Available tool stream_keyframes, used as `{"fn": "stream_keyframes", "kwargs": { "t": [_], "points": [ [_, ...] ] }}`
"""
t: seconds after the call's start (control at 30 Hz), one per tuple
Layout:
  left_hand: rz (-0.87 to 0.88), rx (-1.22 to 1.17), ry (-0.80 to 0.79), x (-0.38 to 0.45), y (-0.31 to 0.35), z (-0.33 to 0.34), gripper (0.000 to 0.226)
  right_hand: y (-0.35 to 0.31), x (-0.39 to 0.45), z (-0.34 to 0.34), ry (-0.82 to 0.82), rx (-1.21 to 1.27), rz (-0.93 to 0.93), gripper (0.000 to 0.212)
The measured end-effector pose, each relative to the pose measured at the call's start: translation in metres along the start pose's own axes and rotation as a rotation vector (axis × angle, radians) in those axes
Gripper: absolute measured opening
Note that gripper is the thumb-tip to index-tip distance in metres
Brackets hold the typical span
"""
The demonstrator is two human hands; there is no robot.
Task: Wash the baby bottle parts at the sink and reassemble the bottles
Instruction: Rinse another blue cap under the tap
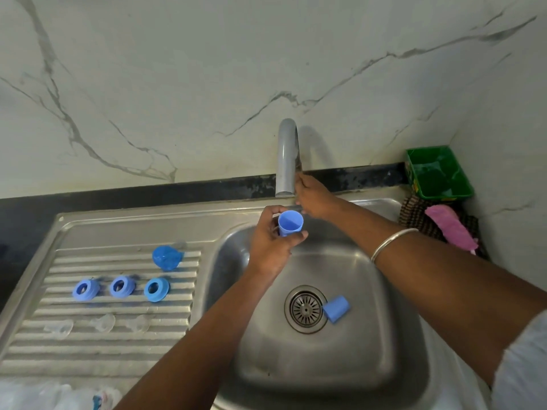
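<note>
Bottle parts lie spread across the ribbed steel drainboard (35, 350) on the left: three clear silicone teats (59, 328) (103, 322) (137, 323) in the near row, three blue screw rings (85, 289) (122, 286) (156, 289) in a row behind them, and a blue translucent cap (166, 257) lying farther back, near the basin edge. At the lower left corner some crumpled clear plastic (44, 395) shows. Over the sink basin (370, 365) the left hand (270, 241) has its grip curled round a small blue cup-shaped cap (290, 222), mouth up, just below the grey spout of the tap (286, 155). The right hand (313, 199) reaches behind the spout at the tap's base; whether its grip clasps anything there I cannot tell. A metal bangle (390, 242) sits on that forearm. Another blue cap (336, 308) lies on its side in the basin, touching the drain strainer (305, 309). At the far right a green plastic tray (438, 173) stands in the corner, with a pink cloth (450, 226) on a dark checked cloth (411, 214) in front of it.
</note>
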State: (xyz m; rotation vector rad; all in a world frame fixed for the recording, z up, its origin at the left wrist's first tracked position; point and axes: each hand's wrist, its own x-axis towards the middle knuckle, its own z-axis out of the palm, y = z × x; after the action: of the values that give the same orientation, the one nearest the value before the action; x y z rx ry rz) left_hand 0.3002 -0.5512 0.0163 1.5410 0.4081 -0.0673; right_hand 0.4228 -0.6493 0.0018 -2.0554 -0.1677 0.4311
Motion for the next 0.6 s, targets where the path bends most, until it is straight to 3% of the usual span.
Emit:
{"fn": "stream_keyframes", "kwargs": {
  "t": [0.13,0.33,0.5,0.6],
  "points": [
    [-0.004,0.003,-0.011,0.001,0.0,0.002,0.046,-0.002,0.004,0.003,0.02,-0.056,-0.018,0.032],
    [-0.019,0.0,0.044,0.003,-0.005,0.002,0.046,-0.003,0.007,0.007,0.003,-0.178,-0.05,0.032],
    [-0.016,0.017,0.047,0.002,-0.008,0.004,0.048,-0.005,0.0,0.008,0.001,-0.196,-0.015,0.045],
    [-0.03,0.0,0.047,0.001,-0.009,0.003,0.048,0.002,-0.014,0.009,0.134,-0.07,-0.022,0.045]
  ]
}}
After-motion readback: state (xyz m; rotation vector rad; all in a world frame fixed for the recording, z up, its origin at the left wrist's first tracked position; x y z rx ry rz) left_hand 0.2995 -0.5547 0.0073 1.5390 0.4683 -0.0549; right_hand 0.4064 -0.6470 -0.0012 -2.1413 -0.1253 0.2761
